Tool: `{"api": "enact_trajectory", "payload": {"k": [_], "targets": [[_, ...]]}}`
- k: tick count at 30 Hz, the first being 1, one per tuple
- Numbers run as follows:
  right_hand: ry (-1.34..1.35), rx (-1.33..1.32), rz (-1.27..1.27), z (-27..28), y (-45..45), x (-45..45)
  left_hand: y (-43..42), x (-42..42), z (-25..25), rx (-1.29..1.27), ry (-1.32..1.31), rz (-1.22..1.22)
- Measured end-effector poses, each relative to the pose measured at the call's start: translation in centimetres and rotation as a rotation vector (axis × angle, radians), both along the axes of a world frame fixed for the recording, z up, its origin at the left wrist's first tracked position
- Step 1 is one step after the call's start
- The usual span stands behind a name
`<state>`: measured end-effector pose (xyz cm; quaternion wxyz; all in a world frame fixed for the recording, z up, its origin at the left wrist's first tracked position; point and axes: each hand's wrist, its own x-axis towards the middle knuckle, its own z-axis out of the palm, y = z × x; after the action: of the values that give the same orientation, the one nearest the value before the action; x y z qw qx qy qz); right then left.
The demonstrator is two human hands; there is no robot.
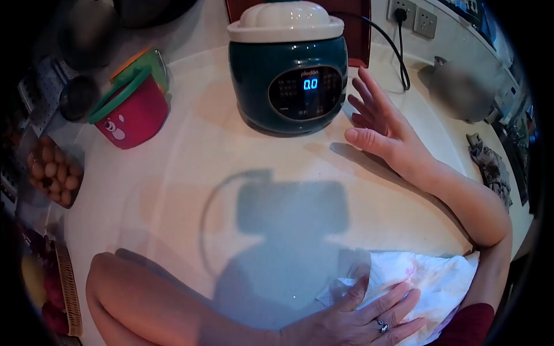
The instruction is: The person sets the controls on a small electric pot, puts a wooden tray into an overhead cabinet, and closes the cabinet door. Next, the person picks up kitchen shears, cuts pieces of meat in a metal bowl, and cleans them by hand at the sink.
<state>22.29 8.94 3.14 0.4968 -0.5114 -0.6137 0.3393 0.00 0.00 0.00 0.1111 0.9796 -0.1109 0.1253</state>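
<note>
Fingers apart, left hand (372, 322) apparently steadies crumpled white cloth (435, 277) by the desk's (190, 153) near edge; right hand (385, 124), likewise spread, flanks round dark-green cooker (254, 78) toward far edge, contact requiring leftward reach.

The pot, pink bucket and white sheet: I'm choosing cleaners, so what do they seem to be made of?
The pot has a smooth, glossy dark-green body, perhaps ceramic or coated metal; its look leaves that open. The pink bucket seems plastic with a low sheen, judging by its thin wall and even colour. The white sheet looks matt; its soft creases suggest paper or thin cloth.
</note>
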Motion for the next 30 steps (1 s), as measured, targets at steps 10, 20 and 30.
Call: {"api": "enact_trajectory", "payload": {"k": [10,20,30], "targets": [[-0.772,0.192,0.0,0.4,-3.8,-2.6,-3.0,-0.1,-0.3,-0.244,-0.245,0.169],[-1.049,0.541,0.013,0.0,-4.1,-2.7,-3.2,0.6,-1.7,-0.138,-0.512,0.213],[-1.182,0.43,0.056,1.7,-3.9,-3.2,-2.2,0.1,-0.6,-0.169,-0.448,0.122]]}}
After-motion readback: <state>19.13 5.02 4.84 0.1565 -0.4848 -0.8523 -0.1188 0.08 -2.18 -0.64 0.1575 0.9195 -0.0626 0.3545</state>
